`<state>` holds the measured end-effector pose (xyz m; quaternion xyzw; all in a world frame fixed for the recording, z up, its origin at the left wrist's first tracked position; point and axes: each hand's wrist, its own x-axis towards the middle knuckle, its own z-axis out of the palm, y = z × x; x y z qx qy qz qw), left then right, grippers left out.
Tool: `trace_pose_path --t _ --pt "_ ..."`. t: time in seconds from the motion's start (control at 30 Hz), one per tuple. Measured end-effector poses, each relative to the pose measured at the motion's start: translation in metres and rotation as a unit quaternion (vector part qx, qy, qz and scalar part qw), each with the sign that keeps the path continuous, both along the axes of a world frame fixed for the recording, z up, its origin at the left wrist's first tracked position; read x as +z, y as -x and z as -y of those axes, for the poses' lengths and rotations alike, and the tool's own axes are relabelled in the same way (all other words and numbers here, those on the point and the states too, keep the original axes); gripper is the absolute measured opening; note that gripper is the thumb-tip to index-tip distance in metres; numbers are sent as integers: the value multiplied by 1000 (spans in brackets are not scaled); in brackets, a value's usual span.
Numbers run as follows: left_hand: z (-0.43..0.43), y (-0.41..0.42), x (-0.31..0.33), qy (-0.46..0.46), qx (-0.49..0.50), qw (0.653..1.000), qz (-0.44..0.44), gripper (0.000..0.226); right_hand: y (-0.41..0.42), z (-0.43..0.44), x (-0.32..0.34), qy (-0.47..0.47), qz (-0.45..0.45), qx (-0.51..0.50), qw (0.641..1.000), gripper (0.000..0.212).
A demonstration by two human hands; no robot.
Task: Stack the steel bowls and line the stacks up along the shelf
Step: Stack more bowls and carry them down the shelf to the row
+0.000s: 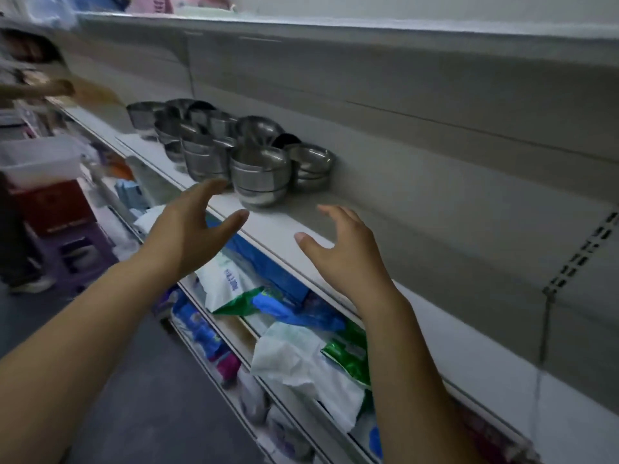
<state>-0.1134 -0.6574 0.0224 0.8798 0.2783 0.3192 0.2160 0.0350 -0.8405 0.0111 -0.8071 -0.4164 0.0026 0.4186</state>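
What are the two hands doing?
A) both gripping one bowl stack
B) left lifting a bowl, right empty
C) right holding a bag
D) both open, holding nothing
D: the left hand and right hand both have spread fingers and hold nothing, in front of the nearest bowl stack on the shelf.

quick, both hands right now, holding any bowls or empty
Left hand: open, fingers spread, holding nothing, just short of the nearest bowl stack.
Right hand: open, holding nothing, over the shelf edge.
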Motion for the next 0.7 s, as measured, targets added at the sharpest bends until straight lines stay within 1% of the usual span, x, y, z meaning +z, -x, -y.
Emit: trace_pose_path --t 0.1,0.23,0.27,0.4,0.47,0.6,0.7 --pt "-52 -17 6 -4 -11 1000 7 66 -10 -50 3 -6 -7 -7 1000 60" --pt "-107 -24 4 78 -10 992 95 63 -20 -114 7 -5 -12 -21 1000 54" --pt "-119 -25 2 88 -9 991 105 62 -21 -129 8 -7 -17 -27 999 52" --pt "-165 -37 -4 54 0 992 111 60 -22 -178 12 -27 -1 -71 997 52" --pt "-184 -47 -8 52 8 992 112 61 -26 -197 9 -28 3 -81 996 56" --pt "-217 -65 -17 91 -19 987 134 64 -34 -224 -3 -16 25 -116 993 69" --pt "-248 -74 -19 116 -47 983 137 68 -36 -240 -11 -41 17 -139 989 66"
